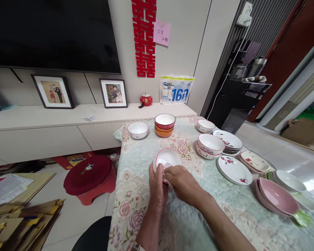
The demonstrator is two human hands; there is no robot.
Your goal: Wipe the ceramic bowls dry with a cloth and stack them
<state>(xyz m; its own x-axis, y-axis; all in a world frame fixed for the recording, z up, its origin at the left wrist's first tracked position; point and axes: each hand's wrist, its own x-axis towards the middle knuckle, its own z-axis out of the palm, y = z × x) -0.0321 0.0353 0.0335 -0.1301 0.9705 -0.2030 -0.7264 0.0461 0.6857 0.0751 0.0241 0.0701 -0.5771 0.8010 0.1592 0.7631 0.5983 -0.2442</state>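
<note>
A white bowl with a red rim (169, 156) is tilted above the table, its inside facing up and away from me. My left hand (157, 181) grips its near left side, thumb along the rim. My right hand (181, 181) is closed at the near rim, pressing a thin white cloth (167, 165) against the bowl; most of the cloth is hidden by the fingers. Beyond them stand a white bowl (138, 130) and a stack of red and orange bowls (165, 122). To the right are two stacked white bowls with red rims (210, 144).
Along the right side lie flowered plates (234, 169), a plate stack (228, 139), rectangular dishes (254, 161), pink leaf-shaped dishes (278, 197), pale bowls (290, 180) and another bowl (206, 125). A flowered cloth (136, 205) covers the table. A red stool (89, 174) stands left.
</note>
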